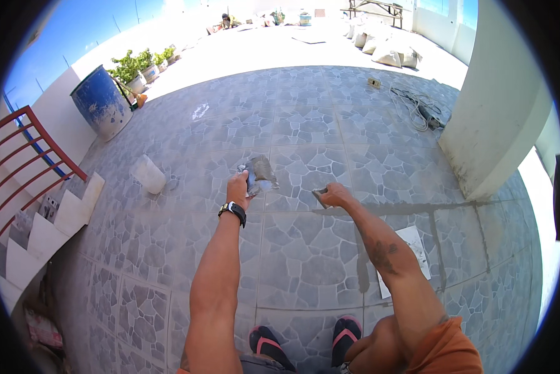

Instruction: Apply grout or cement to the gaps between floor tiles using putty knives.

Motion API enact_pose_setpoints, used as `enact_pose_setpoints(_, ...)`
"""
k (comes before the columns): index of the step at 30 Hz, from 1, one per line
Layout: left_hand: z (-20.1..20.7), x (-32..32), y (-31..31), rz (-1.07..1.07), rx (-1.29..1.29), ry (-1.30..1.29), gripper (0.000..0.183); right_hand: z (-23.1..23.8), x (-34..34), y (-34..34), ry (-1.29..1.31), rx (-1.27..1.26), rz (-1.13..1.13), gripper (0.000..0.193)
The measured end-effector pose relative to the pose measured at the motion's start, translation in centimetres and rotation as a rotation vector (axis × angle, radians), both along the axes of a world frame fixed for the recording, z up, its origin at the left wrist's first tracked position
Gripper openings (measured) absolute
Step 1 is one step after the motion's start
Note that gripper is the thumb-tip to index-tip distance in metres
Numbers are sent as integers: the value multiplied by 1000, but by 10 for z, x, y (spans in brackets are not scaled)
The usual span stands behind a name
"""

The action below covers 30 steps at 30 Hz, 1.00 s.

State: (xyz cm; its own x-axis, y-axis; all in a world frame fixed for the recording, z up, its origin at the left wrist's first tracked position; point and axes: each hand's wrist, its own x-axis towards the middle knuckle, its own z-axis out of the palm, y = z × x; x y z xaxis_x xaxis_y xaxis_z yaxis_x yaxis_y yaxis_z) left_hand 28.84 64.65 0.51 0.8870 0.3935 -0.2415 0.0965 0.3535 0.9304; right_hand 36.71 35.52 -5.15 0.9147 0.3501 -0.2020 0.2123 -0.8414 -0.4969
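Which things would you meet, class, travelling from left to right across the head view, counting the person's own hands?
Red railing, white container, left hand, right hand, white panel, white pillar.

Open-air terrace (137, 230) — stone-patterned floor tiles (311, 249), potted plants (132, 67), red stair railing (56, 146), blue sky (96, 28).

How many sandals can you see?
2: the left sandal and the right sandal, apart on the tiles near the bottom edge. Others could be hidden.
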Motion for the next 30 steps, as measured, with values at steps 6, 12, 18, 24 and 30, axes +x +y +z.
enact_pose_setpoints(6,8,-3,-4,10,8,18,26,0,0,0,6,-4,10,37)
enact_pose_setpoints(12,6,-2,-4,0,5,17,24,-5,0,1,-21,-14,31,36)
enact_pose_setpoints(18,4,-1,-2,10,3,-1,21,-4,-1,4,17,-8,25,35)
enact_pose_setpoints(24,-1,3,2,15,-22,-3,20,-8,0,6,38,1,6,35)
enact_pose_setpoints(30,-3,1,6,-11,2,-4,28,-12,1,7,-8,15,35,35)
